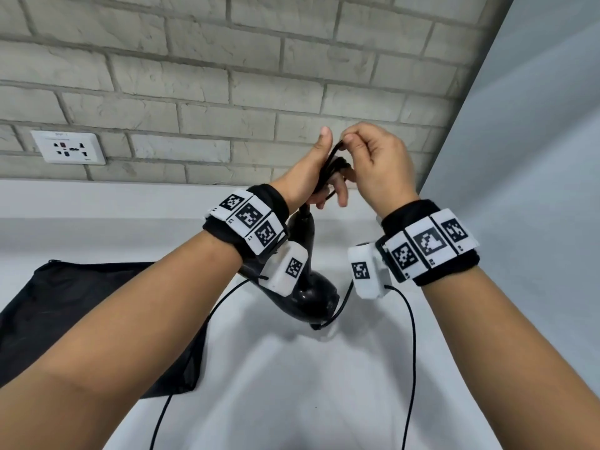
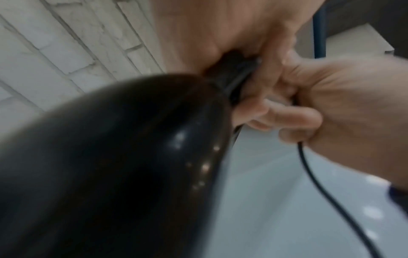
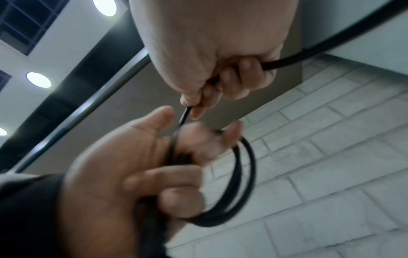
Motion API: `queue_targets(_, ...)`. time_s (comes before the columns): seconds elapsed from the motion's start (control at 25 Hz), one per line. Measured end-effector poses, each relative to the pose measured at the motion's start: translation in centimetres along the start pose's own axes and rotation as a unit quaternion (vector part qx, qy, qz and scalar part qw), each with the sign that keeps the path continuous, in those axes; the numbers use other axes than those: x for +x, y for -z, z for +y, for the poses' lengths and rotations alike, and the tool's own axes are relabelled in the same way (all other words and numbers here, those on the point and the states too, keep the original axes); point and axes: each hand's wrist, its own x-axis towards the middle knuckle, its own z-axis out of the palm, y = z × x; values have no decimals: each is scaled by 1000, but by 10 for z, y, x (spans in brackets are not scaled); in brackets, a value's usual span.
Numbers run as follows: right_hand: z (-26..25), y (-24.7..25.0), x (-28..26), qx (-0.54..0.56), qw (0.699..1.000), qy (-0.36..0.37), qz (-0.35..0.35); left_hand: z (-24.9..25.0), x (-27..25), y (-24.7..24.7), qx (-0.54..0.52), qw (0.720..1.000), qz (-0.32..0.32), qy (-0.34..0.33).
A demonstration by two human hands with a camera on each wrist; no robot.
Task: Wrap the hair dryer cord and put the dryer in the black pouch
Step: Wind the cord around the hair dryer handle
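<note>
A glossy black hair dryer (image 1: 308, 293) hangs handle-up under my left hand (image 1: 311, 180), above the white table. That hand grips the top of the handle together with several loops of black cord (image 3: 243, 176) wound round its fingers. My right hand (image 1: 376, 164) is just to its right, pinching the cord (image 3: 186, 113) between thumb and fingertips over the left thumb. The loose cord (image 1: 413, 352) trails down from the right hand toward me. In the left wrist view the dryer body (image 2: 132, 157) fills the frame. The black pouch (image 1: 81, 319) lies flat on the table at the left.
A white brick wall stands close behind the hands, with a wall socket (image 1: 68, 147) at the left. A plain pale wall (image 1: 535, 157) closes the right side. The white table (image 1: 292, 384) stretches toward me under the trailing cord.
</note>
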Motion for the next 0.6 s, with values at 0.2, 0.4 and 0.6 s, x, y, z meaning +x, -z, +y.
queue_targets(0.2,30,4,-6,49,998,-28,4,6,3,6,-52,997,-34,36)
queue_targets(0.4,46,8,-21,164,982,-66,-62,7,2,7,-113,991,-20,75)
queue_targets(0.6,38,21,-15,320,918,-129,-196,6,2,1,-132,986,-28,97)
